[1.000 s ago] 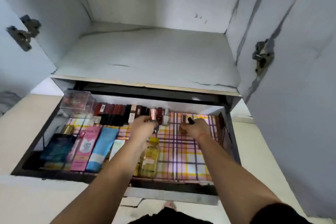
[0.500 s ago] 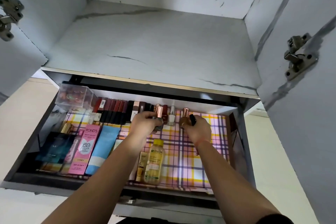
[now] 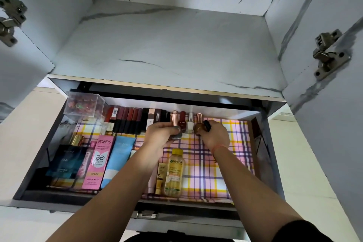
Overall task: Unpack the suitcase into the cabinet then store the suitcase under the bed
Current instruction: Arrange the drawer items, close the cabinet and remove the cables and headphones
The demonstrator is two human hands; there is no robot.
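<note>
- Left hand point(image 3: 163, 133) clamped on a rose-capped nail polish bottle point(image 3: 174, 124); right hand point(image 3: 215, 136) closed round a brown bottle point(image 3: 198, 126) and a small black-capped one point(image 3: 206, 124).
- Both at the back row of the open drawer point(image 3: 257, 143) in the cabinet point(image 3: 167, 45), beside the dark red bottle point(image 3: 183, 122) and the white bottle point(image 3: 190, 124).
- Best set upright, bases flat on the plaid liner point(image 3: 225, 163), touching the neighbours so the row stays tight.
- Release one bottle at a time (narrow bases likely tip easily).
- Worth keeping forearms clear of the yellow Garnier bottle point(image 3: 174, 173) below.
- Suitcase not in view.
</note>
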